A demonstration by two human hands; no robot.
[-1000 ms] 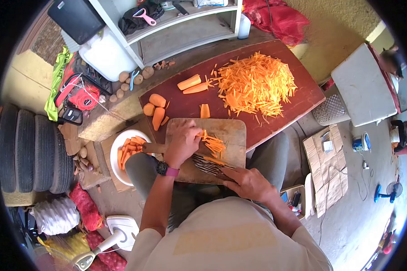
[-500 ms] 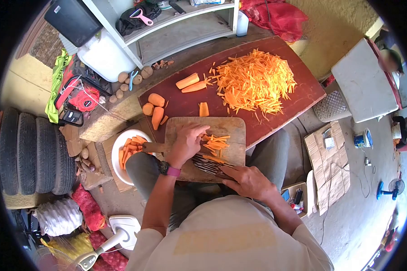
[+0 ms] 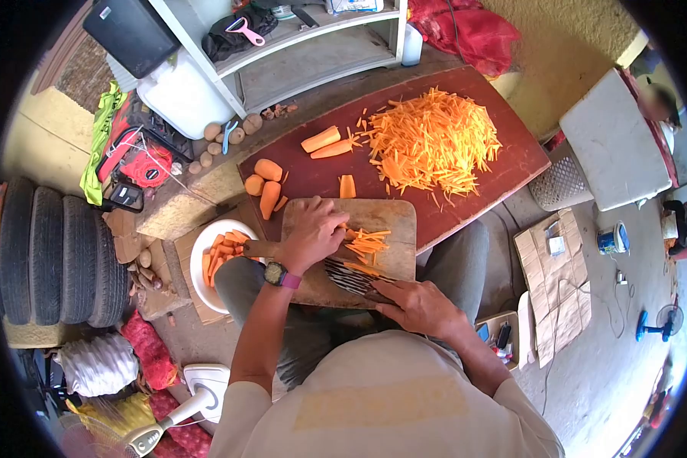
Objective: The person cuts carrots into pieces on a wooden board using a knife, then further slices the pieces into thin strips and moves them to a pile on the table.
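A wooden cutting board (image 3: 398, 217) lies across my lap at the edge of the red table. My right hand (image 3: 424, 308) is closed round the handle of a knife (image 3: 349, 276), its broad blade striped or slotted, low over the board. On the board's left half, my left hand (image 3: 313, 233) has its fingers curled down on a piece of carrot (image 3: 344, 230), mostly hidden beneath them. Cut carrot strips (image 3: 368, 243) lie between my left hand and the blade. A flat carrot piece (image 3: 347, 186) rests just beyond the board.
On the red table (image 3: 298, 172) sit a large heap of carrot strips (image 3: 435, 141) and several carrot chunks (image 3: 269, 200). A white bowl of carrot pieces (image 3: 200, 284) stands left of my knee. Cardboard (image 3: 553, 282) lies right; tyres (image 3: 46, 259) stand far left.
My left hand has shifted slightly and its fingers are more curled. The knife and right hand are nearly unmoved. The whole view has shifted a little.
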